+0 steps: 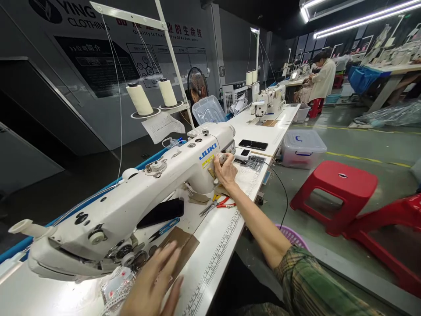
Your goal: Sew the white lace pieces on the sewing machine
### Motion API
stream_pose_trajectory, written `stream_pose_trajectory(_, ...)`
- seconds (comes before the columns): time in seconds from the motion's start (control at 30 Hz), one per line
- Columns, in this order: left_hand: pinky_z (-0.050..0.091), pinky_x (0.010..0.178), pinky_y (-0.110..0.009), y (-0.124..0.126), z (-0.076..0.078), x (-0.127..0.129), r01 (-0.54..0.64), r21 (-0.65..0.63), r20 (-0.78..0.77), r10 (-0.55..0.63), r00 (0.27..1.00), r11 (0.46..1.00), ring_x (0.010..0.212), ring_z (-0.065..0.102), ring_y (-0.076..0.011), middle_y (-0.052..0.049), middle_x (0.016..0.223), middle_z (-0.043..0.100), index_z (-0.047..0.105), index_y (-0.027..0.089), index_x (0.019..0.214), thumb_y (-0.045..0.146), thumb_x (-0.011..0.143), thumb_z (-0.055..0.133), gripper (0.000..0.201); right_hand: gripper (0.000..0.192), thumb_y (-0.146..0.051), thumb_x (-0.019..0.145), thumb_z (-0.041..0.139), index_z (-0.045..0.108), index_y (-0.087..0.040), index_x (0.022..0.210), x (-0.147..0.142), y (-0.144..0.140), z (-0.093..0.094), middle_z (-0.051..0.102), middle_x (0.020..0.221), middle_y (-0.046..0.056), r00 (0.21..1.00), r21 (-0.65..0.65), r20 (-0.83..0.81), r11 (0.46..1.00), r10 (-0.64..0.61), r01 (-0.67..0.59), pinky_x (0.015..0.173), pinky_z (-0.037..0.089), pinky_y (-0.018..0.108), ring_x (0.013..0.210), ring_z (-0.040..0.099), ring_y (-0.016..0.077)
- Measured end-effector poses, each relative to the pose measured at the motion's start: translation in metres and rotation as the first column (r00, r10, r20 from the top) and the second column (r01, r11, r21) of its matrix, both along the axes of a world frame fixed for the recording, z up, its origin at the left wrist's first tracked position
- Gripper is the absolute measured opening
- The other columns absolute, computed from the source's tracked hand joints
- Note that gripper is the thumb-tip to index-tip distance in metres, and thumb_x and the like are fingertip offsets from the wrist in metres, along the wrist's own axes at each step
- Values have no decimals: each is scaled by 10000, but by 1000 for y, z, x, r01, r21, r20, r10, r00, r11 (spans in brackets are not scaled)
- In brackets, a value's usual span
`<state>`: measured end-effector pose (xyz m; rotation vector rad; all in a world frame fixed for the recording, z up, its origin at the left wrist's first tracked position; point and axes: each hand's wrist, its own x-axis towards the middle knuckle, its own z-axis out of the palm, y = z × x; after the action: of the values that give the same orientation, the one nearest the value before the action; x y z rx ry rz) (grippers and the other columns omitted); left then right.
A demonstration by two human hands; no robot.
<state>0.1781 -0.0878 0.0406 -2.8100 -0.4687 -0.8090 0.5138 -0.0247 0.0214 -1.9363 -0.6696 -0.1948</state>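
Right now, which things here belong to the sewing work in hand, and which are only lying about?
In use:
right hand on the sewing machine
left hand flat on the brown fabric piece

Lying about:
red-handled scissors
black phone
red stool
clear storage box

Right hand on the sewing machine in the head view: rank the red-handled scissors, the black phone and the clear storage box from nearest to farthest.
From the right hand:
1. Red-handled scissors, just below it on the table.
2. Black phone, beyond it on the table.
3. Clear storage box, farther right, on the floor.
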Motion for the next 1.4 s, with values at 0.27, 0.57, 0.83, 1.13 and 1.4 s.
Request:
stream_pose_trajectory(0.27,526,947,-336,54,-4,198,-39,-224,-131,9,991,974,1093,613,-219,-151,1181,584,516,110,1237,167,935,392,331,484,-589,923,324,396,-164,1143,7,-4,5,666,831,68,997,29,-3,997,71,-71,655,372,304,731,630,248)
stream_pose_trajectory(0.57,544,686,-298,75,-36,229,-169,-115,-214,141,966,979,764,654,-213,-105,879,609,602,132,1041,92,927,350,279,364,-444,977,274,407,-141,1127,3,12,15,666,764,77,998,10,-70,1000,-3,4,630,369,291,721,637,240)
stream_pose_trajectory(0.83,539,661,-297,72,-40,227,-170,-36,-260,155,953,985,789,646,-234,-105,903,581,572,116,1066,44,874,426,252,343,-406,966,274,432,-134,1102,4,15,18,655,743,73,996,6,-92,1000,-22,23,629,374,302,713,632,245)
stream_pose_trajectory(1.13,550,743,-301,64,-33,225,-173,-103,-239,145,960,979,863,658,-216,-125,990,595,501,112,1199,72,922,368,309,410,-500,960,235,401,-153,1101,2,7,16,654,792,98,994,50,-105,998,38,-32,660,412,336,744,629,271)
stream_pose_trajectory(1.4,454,1022,-481,2,-21,114,115,-299,-231,-189,954,947,1309,426,-330,-240,1402,404,435,109,1309,202,854,595,491,477,-511,897,380,290,-158,1204,-18,-44,6,602,966,123,989,107,-44,985,144,-139,698,444,347,784,608,240)
